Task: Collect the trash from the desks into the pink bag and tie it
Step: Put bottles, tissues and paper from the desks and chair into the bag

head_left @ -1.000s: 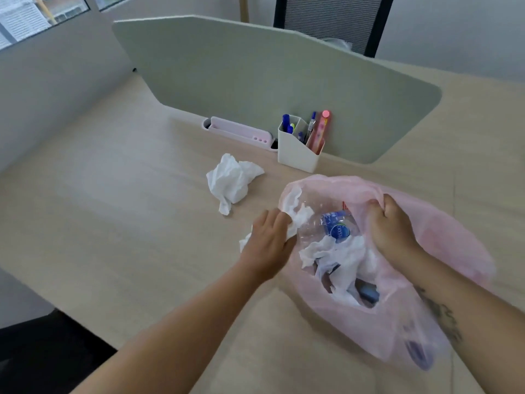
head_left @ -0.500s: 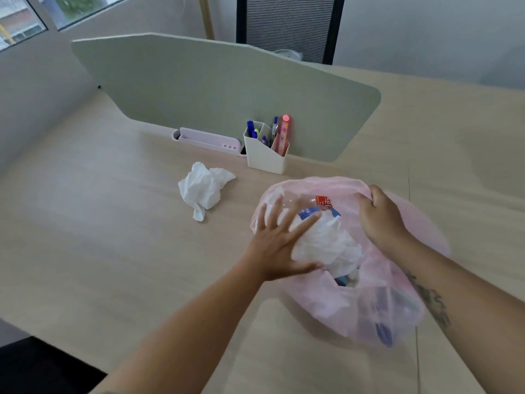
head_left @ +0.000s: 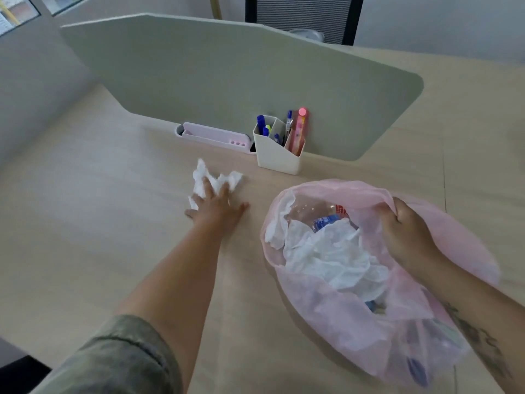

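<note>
A thin pink bag point(head_left: 335, 314) lies open on the wooden desk point(head_left: 85, 223), with crumpled white tissues point(head_left: 329, 254) and a clear plastic bottle with a blue label point(head_left: 326, 220) inside. My right hand point(head_left: 406, 234) grips the bag's rim at its right side. To the left of the bag, a crumpled white tissue point(head_left: 204, 177) lies on the desk. My left hand point(head_left: 217, 207) reaches onto it with spread fingers, covering its near part.
A white pen holder point(head_left: 277, 153) with pens and a pink marker stands behind the bag, next to a low pink tray point(head_left: 216, 136). A grey-green divider panel point(head_left: 227, 75) runs across the back of the desk. A chair back point(head_left: 304, 15) shows beyond it.
My left hand left the bag's mouth and moved left and forward onto the loose tissue. My right hand has kept its grip on the bag's rim.
</note>
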